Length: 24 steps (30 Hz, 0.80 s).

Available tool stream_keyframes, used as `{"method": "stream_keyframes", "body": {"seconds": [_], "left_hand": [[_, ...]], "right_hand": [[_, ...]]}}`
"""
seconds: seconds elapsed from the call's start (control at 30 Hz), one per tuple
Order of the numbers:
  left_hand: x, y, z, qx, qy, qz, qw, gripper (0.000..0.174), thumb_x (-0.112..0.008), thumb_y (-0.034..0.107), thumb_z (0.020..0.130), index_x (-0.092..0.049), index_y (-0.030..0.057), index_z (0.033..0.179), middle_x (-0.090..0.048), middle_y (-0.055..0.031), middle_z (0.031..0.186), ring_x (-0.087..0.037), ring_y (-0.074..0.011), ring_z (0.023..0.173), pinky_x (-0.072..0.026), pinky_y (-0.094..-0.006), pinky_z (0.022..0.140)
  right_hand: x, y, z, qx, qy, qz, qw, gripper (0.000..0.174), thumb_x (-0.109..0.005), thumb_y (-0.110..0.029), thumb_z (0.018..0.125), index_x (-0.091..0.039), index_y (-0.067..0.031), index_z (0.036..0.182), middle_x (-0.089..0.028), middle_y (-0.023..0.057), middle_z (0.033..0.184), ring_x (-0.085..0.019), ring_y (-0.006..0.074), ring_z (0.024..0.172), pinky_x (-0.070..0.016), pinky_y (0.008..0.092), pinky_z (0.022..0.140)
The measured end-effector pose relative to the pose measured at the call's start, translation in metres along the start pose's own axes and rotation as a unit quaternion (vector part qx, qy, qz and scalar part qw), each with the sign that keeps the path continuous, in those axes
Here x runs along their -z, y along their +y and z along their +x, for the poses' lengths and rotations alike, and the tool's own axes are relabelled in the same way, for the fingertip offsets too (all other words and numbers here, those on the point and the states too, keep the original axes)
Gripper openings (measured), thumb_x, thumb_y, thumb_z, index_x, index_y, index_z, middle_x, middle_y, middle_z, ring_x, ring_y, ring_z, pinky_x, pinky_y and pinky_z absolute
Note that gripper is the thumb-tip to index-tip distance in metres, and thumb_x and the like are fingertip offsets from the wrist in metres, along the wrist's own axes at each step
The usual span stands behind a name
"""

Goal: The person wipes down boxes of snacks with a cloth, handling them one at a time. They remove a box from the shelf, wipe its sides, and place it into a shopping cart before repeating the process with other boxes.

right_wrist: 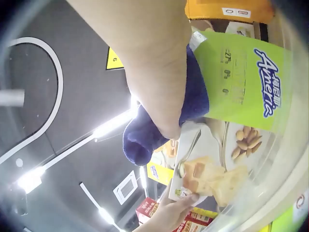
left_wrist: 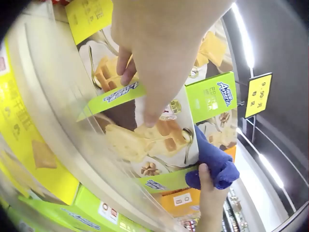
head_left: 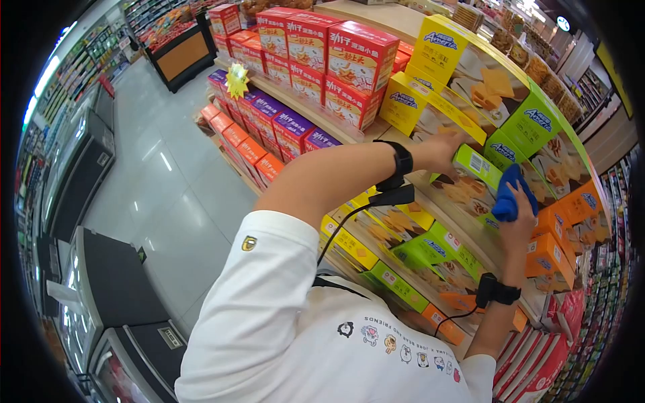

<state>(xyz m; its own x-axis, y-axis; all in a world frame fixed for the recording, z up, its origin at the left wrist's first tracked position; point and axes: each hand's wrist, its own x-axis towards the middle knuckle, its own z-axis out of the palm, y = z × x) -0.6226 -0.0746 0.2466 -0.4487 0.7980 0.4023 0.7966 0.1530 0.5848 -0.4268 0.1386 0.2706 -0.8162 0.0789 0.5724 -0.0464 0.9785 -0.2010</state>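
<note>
A green cookie box with waffle pictures is tilted out from the shelf between my two hands. My left hand grips one end of it, its thumb on the printed face. In my right hand is a bunched blue cloth, held against the box's other end. The left wrist view shows the right thumb over the cloth. Most of the right fingers are hidden behind the cloth in the right wrist view, where the green side panel is close by.
Yellow boxes and more green boxes stand behind, orange ones to the right. Red boxes line the shelf to the left. A clear shelf lip runs along the front. Lower shelves hold more boxes.
</note>
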Motion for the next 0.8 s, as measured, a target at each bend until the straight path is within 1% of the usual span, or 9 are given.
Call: {"method": "stream_keyframes", "body": {"seconds": [0.17, 0.3, 0.37, 0.4, 0.5, 0.6, 0.7, 0.77, 0.8], "left_hand": [[0.001, -0.003, 0.007, 0.034, -0.026, 0.004, 0.999, 0.082, -0.086, 0.031, 0.06, -0.041, 0.0036, 0.123, -0.059, -0.0225, 0.111, -0.056, -0.0398, 0.105, -0.0451, -0.0437, 0.088], [-0.006, -0.007, 0.009, 0.002, 0.0, 0.013, 1.0, 0.084, -0.087, 0.032, 0.06, -0.041, 0.0034, 0.124, -0.059, -0.0223, 0.111, -0.056, -0.0388, 0.107, -0.0454, -0.0429, 0.088], [-0.004, -0.002, 0.007, 0.03, -0.015, 0.005, 0.999, 0.084, -0.087, 0.032, 0.06, -0.04, 0.0031, 0.124, -0.059, -0.0222, 0.111, -0.056, -0.0388, 0.107, -0.0456, -0.0426, 0.088], [-0.003, -0.001, 0.008, 0.044, -0.021, 0.002, 0.999, 0.084, -0.087, 0.032, 0.06, -0.04, 0.003, 0.124, -0.059, -0.0221, 0.111, -0.056, -0.0389, 0.107, -0.0457, -0.0424, 0.088], [-0.004, -0.002, 0.01, 0.061, -0.028, 0.028, 0.997, 0.084, -0.087, 0.032, 0.059, -0.04, 0.0023, 0.123, -0.059, -0.0219, 0.111, -0.056, -0.0393, 0.106, -0.0458, -0.0421, 0.088], [-0.005, -0.005, 0.01, 0.058, -0.026, 0.016, 0.998, 0.082, -0.087, 0.034, 0.058, -0.043, 0.0019, 0.119, -0.058, -0.0218, 0.111, -0.056, -0.0396, 0.106, -0.0457, -0.0423, 0.088], [-0.009, -0.01, 0.011, 0.045, -0.015, 0.023, 0.999, 0.079, -0.087, 0.036, 0.057, -0.045, 0.0021, 0.115, -0.058, -0.0215, 0.111, -0.056, -0.0391, 0.105, -0.0454, -0.0422, 0.087], [-0.017, -0.026, 0.02, 0.022, 0.01, 0.001, 1.0, 0.079, -0.087, 0.037, 0.057, -0.046, 0.0019, 0.114, -0.058, -0.0213, 0.11, -0.056, -0.0385, 0.106, -0.0451, -0.042, 0.088], [-0.021, -0.031, 0.022, 0.01, 0.02, -0.01, 1.0, 0.078, -0.087, 0.037, 0.057, -0.046, 0.0018, 0.114, -0.058, -0.0212, 0.11, -0.056, -0.0383, 0.106, -0.045, -0.0419, 0.088]], "right_hand": [[0.003, 0.023, 0.0, -0.026, 0.01, -0.037, 0.999, 0.059, -0.075, -0.006, 0.065, -0.06, -0.0132, 0.122, -0.056, 0.0157, 0.131, -0.055, 0.036, 0.116, -0.0456, 0.0415, 0.097], [0.005, 0.012, 0.013, -0.034, -0.024, -0.063, 0.997, 0.066, -0.076, -0.009, 0.065, -0.054, -0.0143, 0.128, -0.054, 0.017, 0.132, -0.053, 0.0357, 0.118, -0.044, 0.0404, 0.099], [0.004, 0.014, 0.021, -0.02, -0.045, -0.081, 0.995, 0.072, -0.078, -0.01, 0.064, -0.051, -0.0152, 0.131, -0.053, 0.0182, 0.131, -0.053, 0.0358, 0.118, -0.0435, 0.0394, 0.1], [0.006, 0.011, 0.025, -0.044, -0.085, -0.063, 0.993, 0.083, -0.081, -0.014, 0.062, -0.044, -0.0175, 0.137, -0.045, 0.0198, 0.139, -0.045, 0.0372, 0.126, -0.0374, 0.0433, 0.105], [0.03, -0.017, 0.027, -0.062, -0.171, -0.248, 0.952, 0.089, -0.083, -0.017, 0.061, -0.041, -0.0179, 0.139, -0.034, 0.0202, 0.146, -0.034, 0.0396, 0.134, -0.0304, 0.0488, 0.109], [0.059, -0.064, 0.028, -0.049, -0.175, -0.26, 0.949, 0.092, -0.082, -0.018, 0.062, -0.036, -0.0187, 0.142, -0.028, 0.0192, 0.148, -0.03, 0.0412, 0.134, -0.0257, 0.0538, 0.109], [0.068, -0.113, 0.036, 0.059, -0.087, -0.172, 0.979, 0.072, -0.079, -0.022, 0.069, -0.047, -0.0123, 0.133, -0.046, 0.0185, 0.133, -0.044, 0.0374, 0.122, -0.0349, 0.0488, 0.103], [0.048, -0.164, 0.042, 0.044, -0.16, 0.133, 0.977, 0.049, -0.073, -0.025, 0.074, -0.058, -0.006, 0.117, -0.058, 0.0168, 0.113, -0.054, 0.033, 0.107, -0.0422, 0.0429, 0.095], [0.029, -0.185, 0.035, 0.172, -0.151, 0.227, 0.947, 0.041, -0.074, -0.019, 0.074, -0.059, -0.0035, 0.109, -0.06, 0.0111, 0.095, -0.058, 0.0235, 0.078, -0.0493, 0.0334, 0.07]]}}
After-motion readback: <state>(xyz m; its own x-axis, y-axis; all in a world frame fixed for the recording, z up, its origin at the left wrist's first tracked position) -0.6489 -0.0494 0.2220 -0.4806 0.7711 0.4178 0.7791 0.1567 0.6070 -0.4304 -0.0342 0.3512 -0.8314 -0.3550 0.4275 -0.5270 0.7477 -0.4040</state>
